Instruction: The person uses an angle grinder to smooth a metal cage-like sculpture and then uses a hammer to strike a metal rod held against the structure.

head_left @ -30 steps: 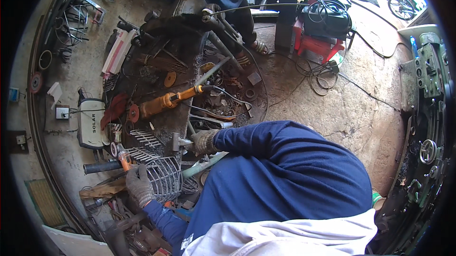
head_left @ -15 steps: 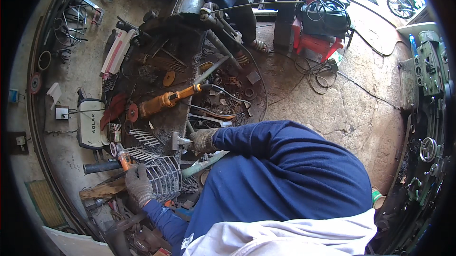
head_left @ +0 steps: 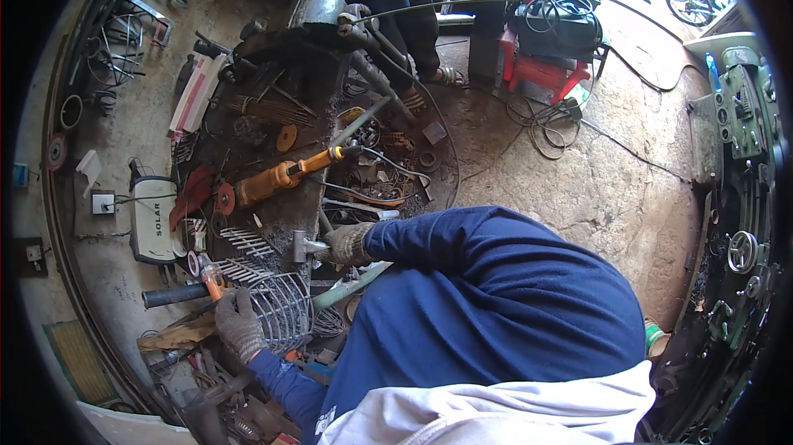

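Note:
My right hand, in a knitted grey work glove, is closed round a hammer's handle. The steel hammer head sticks out to the left of it, above the dark cluttered work surface. A curved grille of welded metal rods lies below the hammer. At its left edge, my gloved left hand grips the rods, its fingertips partly hidden. Beside those fingertips is a small orange tool with a round disc. Short parallel rods lie just past the grille.
A yellow power grinder lies farther off, by a red disc. A white and black box stands left. Across from me is another person's foot. Cables trail over the floor near a red stand. Green machinery lines the right.
The view has shifted slightly, so most things sit a little farther left. My right hand still holds the hammer and my left hand stays at the grille.

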